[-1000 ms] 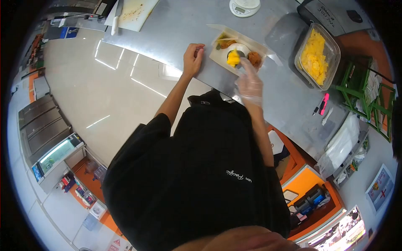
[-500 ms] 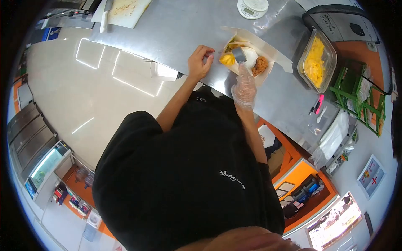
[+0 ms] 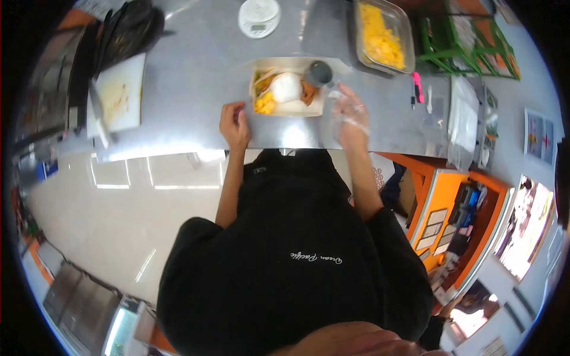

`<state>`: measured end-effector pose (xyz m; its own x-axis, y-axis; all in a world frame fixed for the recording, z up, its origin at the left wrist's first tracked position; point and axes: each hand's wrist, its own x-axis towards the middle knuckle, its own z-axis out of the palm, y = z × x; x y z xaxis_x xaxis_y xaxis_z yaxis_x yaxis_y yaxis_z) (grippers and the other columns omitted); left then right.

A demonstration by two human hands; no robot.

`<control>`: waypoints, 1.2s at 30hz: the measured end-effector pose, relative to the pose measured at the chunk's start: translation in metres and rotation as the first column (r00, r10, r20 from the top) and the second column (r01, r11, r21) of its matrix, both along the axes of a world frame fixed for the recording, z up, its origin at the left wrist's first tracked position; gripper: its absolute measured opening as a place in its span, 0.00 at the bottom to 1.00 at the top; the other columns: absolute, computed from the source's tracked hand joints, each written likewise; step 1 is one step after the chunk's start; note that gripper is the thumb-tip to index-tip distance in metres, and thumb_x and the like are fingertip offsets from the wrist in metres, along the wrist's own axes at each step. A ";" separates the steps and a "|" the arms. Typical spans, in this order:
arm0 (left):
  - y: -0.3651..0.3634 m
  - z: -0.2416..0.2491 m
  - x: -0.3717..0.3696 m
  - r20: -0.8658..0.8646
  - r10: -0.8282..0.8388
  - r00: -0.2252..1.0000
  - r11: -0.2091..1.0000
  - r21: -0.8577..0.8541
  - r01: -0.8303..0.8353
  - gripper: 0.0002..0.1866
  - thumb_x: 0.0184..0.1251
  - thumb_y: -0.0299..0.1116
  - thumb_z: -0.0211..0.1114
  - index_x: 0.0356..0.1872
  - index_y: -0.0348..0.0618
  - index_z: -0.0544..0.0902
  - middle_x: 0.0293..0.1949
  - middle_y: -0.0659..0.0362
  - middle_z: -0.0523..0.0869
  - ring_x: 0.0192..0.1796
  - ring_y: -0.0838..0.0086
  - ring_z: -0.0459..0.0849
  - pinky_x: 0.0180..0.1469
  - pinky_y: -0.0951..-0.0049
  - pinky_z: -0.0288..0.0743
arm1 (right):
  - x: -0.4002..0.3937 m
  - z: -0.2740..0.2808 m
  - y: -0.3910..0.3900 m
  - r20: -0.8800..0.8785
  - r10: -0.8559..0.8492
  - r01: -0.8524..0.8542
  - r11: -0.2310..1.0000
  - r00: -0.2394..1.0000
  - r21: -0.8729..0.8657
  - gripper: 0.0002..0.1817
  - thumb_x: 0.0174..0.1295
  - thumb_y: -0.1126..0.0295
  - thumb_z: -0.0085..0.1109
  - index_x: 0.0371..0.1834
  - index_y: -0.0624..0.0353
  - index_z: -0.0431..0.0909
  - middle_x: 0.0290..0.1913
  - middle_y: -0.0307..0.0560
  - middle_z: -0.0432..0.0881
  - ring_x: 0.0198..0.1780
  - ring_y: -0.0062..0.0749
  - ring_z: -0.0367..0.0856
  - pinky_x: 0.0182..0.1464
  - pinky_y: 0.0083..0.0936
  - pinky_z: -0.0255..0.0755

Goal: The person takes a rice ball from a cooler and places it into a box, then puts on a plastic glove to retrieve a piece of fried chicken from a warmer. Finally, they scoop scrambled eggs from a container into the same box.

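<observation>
An open paper food box (image 3: 297, 112) sits near the counter's front edge. In it lie a white rounded mound (image 3: 286, 88), yellow pieces (image 3: 265, 104) and brown food (image 3: 308, 92). A small dark round cup (image 3: 319, 73) rests at its back right corner. My right hand (image 3: 351, 113), in a clear plastic glove, is just right of the box with fingers stretched out, slightly blurred, nothing seen in it. Bare and loosely curled, my left hand (image 3: 236, 123) stays by the box's front left corner, a gap between thumb and fingers, holding nothing.
Behind the box stands a white kitchen scale (image 3: 259, 18). A clear tub of yellow food (image 3: 383, 38) is at the back right, beside a green rack (image 3: 463, 50). A pink marker (image 3: 418, 88) lies on the right. Left, a knife (image 3: 98, 113) rests on a cutting board (image 3: 127, 89).
The view has turned and shifted. My right hand has moved from over the box to its right side. The dark cup has moved from above the white mound to the back right corner.
</observation>
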<state>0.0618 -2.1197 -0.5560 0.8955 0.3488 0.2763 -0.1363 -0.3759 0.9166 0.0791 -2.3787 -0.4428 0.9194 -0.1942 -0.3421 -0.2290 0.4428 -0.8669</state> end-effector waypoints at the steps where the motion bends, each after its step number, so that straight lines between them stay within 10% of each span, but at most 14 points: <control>1: -0.002 0.001 0.000 0.006 -0.007 1.000 1.000 -0.013 0.007 0.10 0.65 0.31 0.59 0.41 0.37 0.83 0.37 0.55 0.82 0.35 0.70 0.80 0.37 0.75 0.73 | 0.008 0.003 -0.022 0.016 -0.004 0.003 0.998 1.000 0.058 0.23 0.69 0.70 0.59 0.65 0.65 0.71 0.43 0.44 0.81 0.32 0.15 0.71 0.34 0.10 0.69; 9: -0.005 0.004 -0.003 0.148 0.070 0.986 0.995 -0.074 -0.060 0.11 0.69 0.31 0.56 0.44 0.34 0.79 0.38 0.55 0.79 0.37 0.71 0.77 0.40 0.74 0.71 | 0.055 0.015 -0.158 0.029 -0.094 0.087 0.979 0.995 0.185 0.23 0.69 0.78 0.53 0.67 0.66 0.67 0.40 0.45 0.81 0.29 0.16 0.71 0.33 0.13 0.70; 12: -0.018 0.053 -0.006 0.188 -0.039 0.981 0.999 0.020 0.035 0.07 0.68 0.29 0.57 0.37 0.34 0.78 0.34 0.54 0.78 0.37 0.69 0.77 0.41 0.72 0.70 | 0.087 -0.007 -0.206 -0.080 0.090 -0.108 0.958 0.993 -0.264 0.20 0.68 0.76 0.52 0.63 0.67 0.70 0.41 0.51 0.83 0.33 0.24 0.79 0.34 0.19 0.73; 14: -0.055 0.093 0.000 0.238 -0.229 0.944 0.972 0.000 0.236 0.06 0.66 0.27 0.57 0.36 0.33 0.78 0.33 0.53 0.79 0.38 0.69 0.78 0.40 0.73 0.71 | 0.109 -0.010 -0.223 -0.065 0.225 -0.125 0.263 0.972 -0.957 0.17 0.66 0.74 0.51 0.58 0.65 0.73 0.41 0.56 0.83 0.39 0.31 0.84 0.36 0.25 0.76; 15: -0.080 0.112 0.004 0.263 -0.339 0.903 0.935 -0.007 0.354 0.06 0.66 0.26 0.57 0.36 0.32 0.79 0.32 0.53 0.79 0.38 0.68 0.79 0.40 0.73 0.71 | 0.121 -0.010 -0.229 -0.113 0.284 -0.043 -0.239 0.952 -0.970 0.16 0.66 0.73 0.50 0.55 0.65 0.75 0.42 0.59 0.84 0.42 0.35 0.86 0.38 0.28 0.78; 19: -0.193 0.139 0.046 -0.022 -0.732 0.681 0.606 -0.479 0.635 0.08 0.65 0.26 0.61 0.43 0.34 0.79 0.40 0.55 0.80 0.41 0.69 0.80 0.43 0.73 0.74 | 0.159 -0.003 -0.226 -0.277 0.261 -0.096 -0.543 0.925 -0.834 0.13 0.65 0.70 0.47 0.49 0.60 0.77 0.43 0.59 0.84 0.45 0.46 0.87 0.43 0.38 0.81; 21: -0.243 0.124 0.072 -0.089 -0.659 0.747 0.723 -0.347 0.597 0.13 0.63 0.27 0.64 0.48 0.36 0.78 0.47 0.54 0.79 0.44 0.68 0.80 0.44 0.74 0.75 | 0.173 -0.002 -0.224 -0.400 0.237 -0.142 -0.682 0.885 -0.718 0.13 0.66 0.70 0.46 0.50 0.58 0.78 0.44 0.57 0.85 0.43 0.48 0.87 0.45 0.40 0.81; 27: -0.311 0.058 0.130 -0.096 -0.299 0.949 0.948 0.081 0.307 0.27 0.62 0.30 0.64 0.61 0.31 0.70 0.63 0.45 0.68 0.64 0.52 0.71 0.64 0.61 0.68 | 0.194 -0.002 -0.231 -0.447 0.395 -0.133 -0.611 0.803 -0.780 0.12 0.67 0.70 0.46 0.50 0.58 0.75 0.39 0.57 0.83 0.39 0.47 0.87 0.37 0.40 0.82; 36: -0.311 0.045 0.142 -0.158 -0.380 0.911 0.925 -0.035 0.379 0.31 0.62 0.30 0.64 0.64 0.24 0.67 0.66 0.43 0.63 0.67 0.47 0.68 0.69 0.59 0.64 | 0.186 0.003 -0.219 -0.680 0.383 -0.387 -0.604 0.625 -0.697 0.14 0.66 0.71 0.46 0.52 0.59 0.76 0.45 0.56 0.85 0.43 0.52 0.86 0.44 0.42 0.81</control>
<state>0.2038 -2.4312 -0.5112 0.9926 -0.0254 0.1189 -0.1208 -0.3214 0.9392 0.2652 -2.5977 -0.4394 0.8820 0.2307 -0.4110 0.2726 -0.9610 0.0456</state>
